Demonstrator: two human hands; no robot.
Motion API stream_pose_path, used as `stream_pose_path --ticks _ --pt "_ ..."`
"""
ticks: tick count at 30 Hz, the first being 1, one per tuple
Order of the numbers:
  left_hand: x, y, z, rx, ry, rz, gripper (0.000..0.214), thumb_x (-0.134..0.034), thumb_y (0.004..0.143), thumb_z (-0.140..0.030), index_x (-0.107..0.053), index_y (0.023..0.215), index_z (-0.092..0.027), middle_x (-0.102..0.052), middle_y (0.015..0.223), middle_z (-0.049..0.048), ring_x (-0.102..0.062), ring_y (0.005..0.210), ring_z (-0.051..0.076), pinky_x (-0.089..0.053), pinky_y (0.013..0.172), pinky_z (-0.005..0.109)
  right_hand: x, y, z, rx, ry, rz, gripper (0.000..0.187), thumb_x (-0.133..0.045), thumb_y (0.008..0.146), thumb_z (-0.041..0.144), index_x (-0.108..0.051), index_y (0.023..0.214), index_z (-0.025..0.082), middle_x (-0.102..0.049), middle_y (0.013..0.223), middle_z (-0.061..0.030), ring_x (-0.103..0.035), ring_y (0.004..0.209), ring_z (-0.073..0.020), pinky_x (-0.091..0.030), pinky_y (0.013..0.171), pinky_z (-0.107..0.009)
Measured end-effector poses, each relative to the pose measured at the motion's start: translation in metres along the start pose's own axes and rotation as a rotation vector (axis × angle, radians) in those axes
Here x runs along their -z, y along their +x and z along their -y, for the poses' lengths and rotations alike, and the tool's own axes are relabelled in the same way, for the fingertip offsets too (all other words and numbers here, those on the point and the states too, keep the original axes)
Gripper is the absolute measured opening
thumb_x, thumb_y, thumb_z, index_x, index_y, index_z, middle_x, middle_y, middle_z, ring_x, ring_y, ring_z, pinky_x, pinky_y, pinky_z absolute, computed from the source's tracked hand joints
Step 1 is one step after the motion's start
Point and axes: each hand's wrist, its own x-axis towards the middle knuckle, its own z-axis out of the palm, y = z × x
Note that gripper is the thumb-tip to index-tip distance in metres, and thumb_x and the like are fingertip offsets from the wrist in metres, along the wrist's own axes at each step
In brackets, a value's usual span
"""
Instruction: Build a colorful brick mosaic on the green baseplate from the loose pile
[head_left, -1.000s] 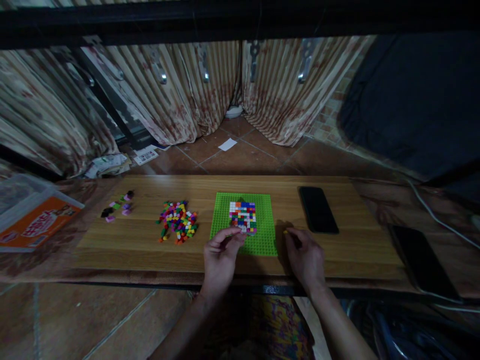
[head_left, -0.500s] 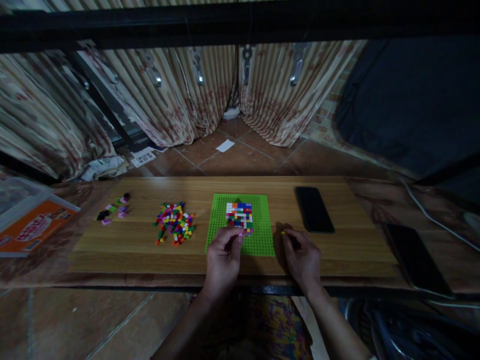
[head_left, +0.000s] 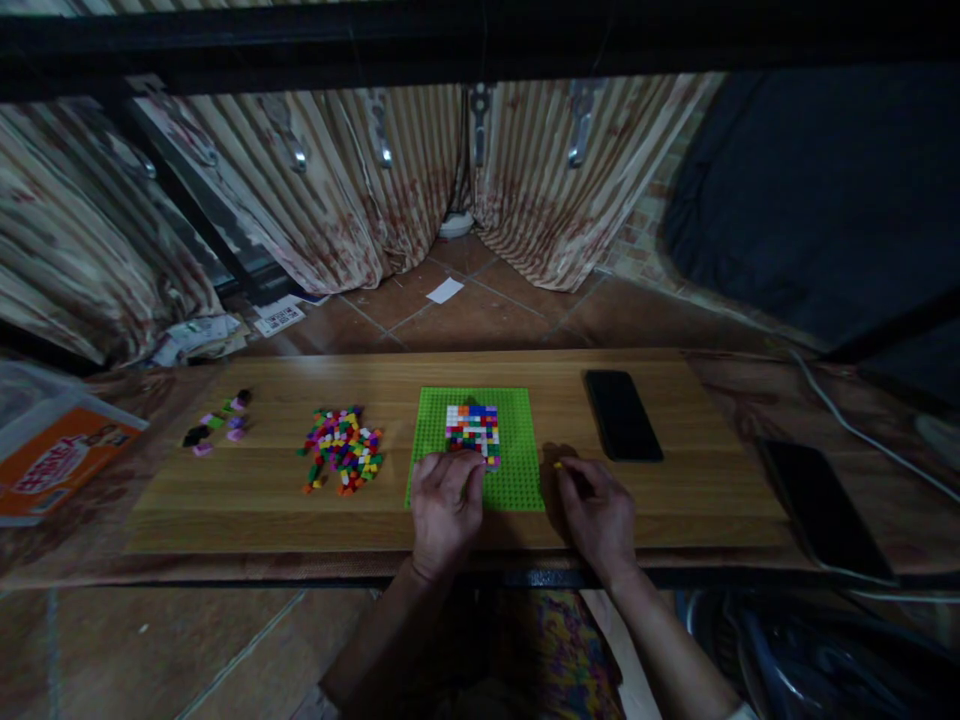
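A green studded baseplate [head_left: 521, 430] lies on the wooden board, bearing a compact patch of small multicoloured building bricks [head_left: 474, 425]. Over the plate's lower left part is my left hand [head_left: 448, 500], thumb and forefinger pinched at the patch's lower edge. A pink brick is at those fingertips, mostly hidden by them. Just right of the plate, my right hand [head_left: 598, 508] is closed, with a small yellow brick [head_left: 558, 465] between thumb and forefinger.
Loose coloured bricks [head_left: 343, 447] lie heaped left of the plate. Farther left are several black, pink and green pieces [head_left: 217, 420] and a plastic box with an orange label [head_left: 64, 455]. One phone [head_left: 622, 415] rests on the wooden board [head_left: 697, 480]; another dark phone [head_left: 825, 510] is beyond its right edge.
My left hand's fingers have come down against the brick patch, covering more of the pink brick. My right hand keeps its place with the yellow brick. The whole view has shifted slightly.
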Motion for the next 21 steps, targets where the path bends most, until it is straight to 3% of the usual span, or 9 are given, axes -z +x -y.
stream_pose_path --ticks 4,9,14,21 --pt "0.000 -0.001 0.003 -0.071 0.040 -0.002 0.011 -0.062 0.080 -0.016 -0.066 0.088 -0.022 -0.072 0.087 0.0003 -0.060 0.078 0.017 -0.041 0.074 0.032 -0.004 0.000 0.010 -0.076 0.176 0.028 0.022 -0.056 0.082 0.034 -0.067 0.093 0.019 -0.069 0.094 -0.0071 -0.064 0.087 -0.0204 -0.049 0.080 -0.034" --pt "-0.002 -0.006 0.007 -0.145 0.081 -0.028 0.017 -0.060 0.080 -0.012 -0.067 0.092 -0.023 -0.073 0.091 0.0005 -0.062 0.084 0.017 -0.040 0.076 0.032 -0.014 0.001 0.041 -0.065 0.326 0.213 0.025 -0.054 0.083 0.030 -0.066 0.102 0.020 -0.066 0.085 -0.0039 -0.061 0.075 -0.0155 -0.050 0.068 -0.028" --pt "-0.007 -0.011 0.011 -0.158 0.090 -0.044 0.021 -0.059 0.081 -0.011 -0.067 0.095 -0.024 -0.073 0.096 0.0008 -0.061 0.091 0.018 -0.039 0.080 0.034 -0.021 0.004 0.062 -0.041 0.244 0.318 0.027 -0.053 0.081 0.025 -0.065 0.104 0.018 -0.066 0.079 -0.0034 -0.061 0.068 -0.0152 -0.050 0.065 -0.028" --pt "-0.010 -0.015 0.012 -0.114 0.080 -0.084 0.021 -0.060 0.081 -0.015 -0.069 0.096 -0.026 -0.072 0.092 0.0023 -0.059 0.087 0.017 -0.038 0.081 0.034 -0.023 0.003 0.067 -0.002 0.174 0.350 0.029 -0.051 0.080 0.024 -0.064 0.106 0.019 -0.067 0.078 -0.0030 -0.062 0.066 -0.0161 -0.051 0.065 -0.029"
